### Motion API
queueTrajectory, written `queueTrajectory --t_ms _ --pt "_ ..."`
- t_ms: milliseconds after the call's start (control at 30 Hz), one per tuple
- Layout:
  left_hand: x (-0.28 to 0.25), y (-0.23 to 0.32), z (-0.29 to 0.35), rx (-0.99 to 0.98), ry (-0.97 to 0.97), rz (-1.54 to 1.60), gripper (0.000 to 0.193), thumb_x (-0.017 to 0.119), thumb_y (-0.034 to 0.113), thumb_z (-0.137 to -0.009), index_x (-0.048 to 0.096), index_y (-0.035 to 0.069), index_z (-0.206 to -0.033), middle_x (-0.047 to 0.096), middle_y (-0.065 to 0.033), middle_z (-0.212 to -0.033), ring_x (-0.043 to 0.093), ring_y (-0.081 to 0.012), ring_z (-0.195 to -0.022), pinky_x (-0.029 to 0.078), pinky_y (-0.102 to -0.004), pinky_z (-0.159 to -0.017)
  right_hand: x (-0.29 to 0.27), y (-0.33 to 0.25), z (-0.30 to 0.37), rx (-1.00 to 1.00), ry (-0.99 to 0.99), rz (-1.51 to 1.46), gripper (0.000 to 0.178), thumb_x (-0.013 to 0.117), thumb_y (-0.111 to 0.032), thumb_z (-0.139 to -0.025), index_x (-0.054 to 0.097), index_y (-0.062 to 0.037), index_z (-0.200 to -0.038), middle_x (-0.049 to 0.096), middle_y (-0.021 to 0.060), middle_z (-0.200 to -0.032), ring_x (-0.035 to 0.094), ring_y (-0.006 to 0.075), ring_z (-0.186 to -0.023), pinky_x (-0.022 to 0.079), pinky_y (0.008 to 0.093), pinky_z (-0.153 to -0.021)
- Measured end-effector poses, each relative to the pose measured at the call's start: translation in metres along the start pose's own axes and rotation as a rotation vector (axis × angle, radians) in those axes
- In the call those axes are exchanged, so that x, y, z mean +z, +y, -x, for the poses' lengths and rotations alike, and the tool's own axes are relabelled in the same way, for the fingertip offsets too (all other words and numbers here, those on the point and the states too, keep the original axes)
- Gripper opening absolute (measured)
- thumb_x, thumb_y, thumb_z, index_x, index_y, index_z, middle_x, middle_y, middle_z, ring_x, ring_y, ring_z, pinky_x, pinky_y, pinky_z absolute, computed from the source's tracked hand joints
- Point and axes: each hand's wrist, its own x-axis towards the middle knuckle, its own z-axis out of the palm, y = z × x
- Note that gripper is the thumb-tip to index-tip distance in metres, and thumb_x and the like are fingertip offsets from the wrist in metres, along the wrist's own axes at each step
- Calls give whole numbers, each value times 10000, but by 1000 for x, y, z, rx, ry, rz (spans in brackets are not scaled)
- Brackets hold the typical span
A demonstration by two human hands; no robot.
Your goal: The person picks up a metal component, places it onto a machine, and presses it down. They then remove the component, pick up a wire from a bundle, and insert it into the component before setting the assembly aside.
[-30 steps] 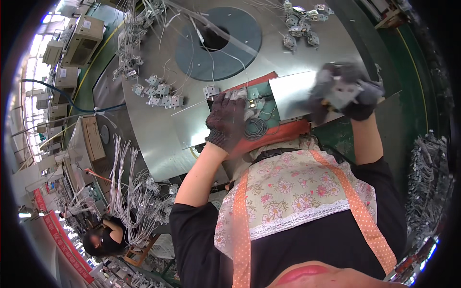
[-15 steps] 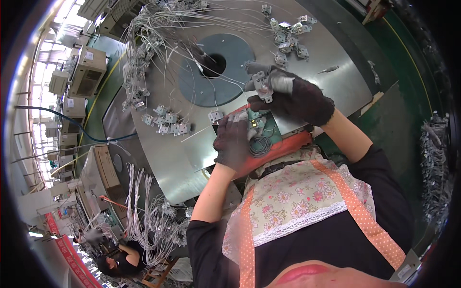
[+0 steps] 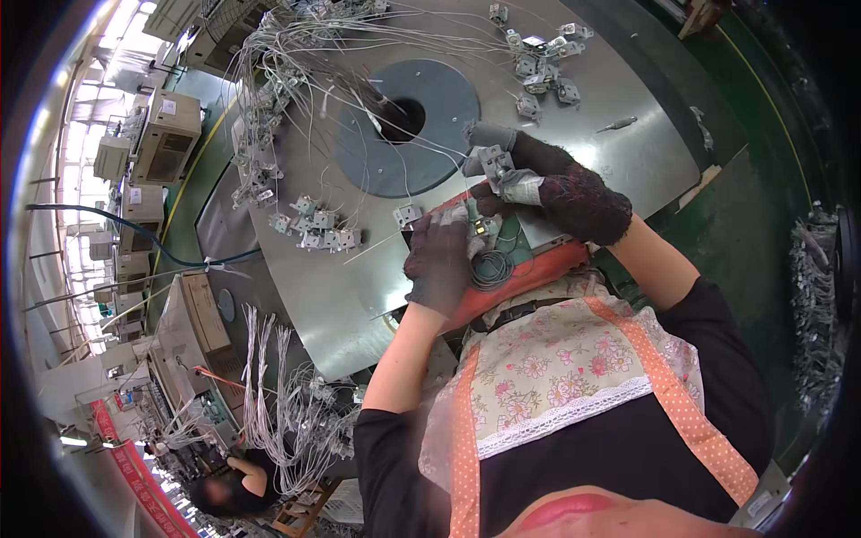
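Dark knit gloves with grey tape on some fingers cover both hands. My right hand pinches a small grey metal bracket between taped thumb and fingers, just above the work spot. My left hand rests with bent fingers at a green board near the table's front edge; what its fingertips grip is hidden. A small component with a yellow part sits beside those fingertips. Next to it, a coil of thin grey cable lies on the board. Left of my left hand stands another metal bracket with a wire.
A metal table bears a grey disc with a dark centre hole. Wired brackets lie in groups at the left and far right. A pen-like tool lies at right. Another person works at lower left.
My right hand has turned the bracket from upright to a more level tilt and shifted slightly. My left hand stays at the same spot on the board.
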Motion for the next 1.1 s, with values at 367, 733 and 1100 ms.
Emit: queueTrajectory --t_ms 367,733,1100 --pt "-3 2 0 19 69 -5 393 628 267 -914 621 4 -1206 672 -192 -1132 608 -358 -1178 370 -487 -1149 1 18 -3 -61 196 49 500 578 -123 -979 466 -118 -1467 583 57 -1191 600 133 -959 570 314 -862" --pt "0 1 2 19 92 4 368 596 199 -908 607 2 -1219 661 -188 -1116 610 -360 -1171 364 -509 -1150 -11 26 -6 -50 142 -8 527 593 -175 -973 440 -106 -1473 590 66 -1188 603 143 -952 578 332 -837" --pt "18 -10 4 23 108 -57 490 657 355 -912 613 78 -1314 665 -175 -1272 600 -380 -1212 420 -497 -1062 3 15 -1 -72 -81 -200 850 723 -332 -926 276 -61 -1597 560 138 -1335 608 257 -1229 477 454 -1131"
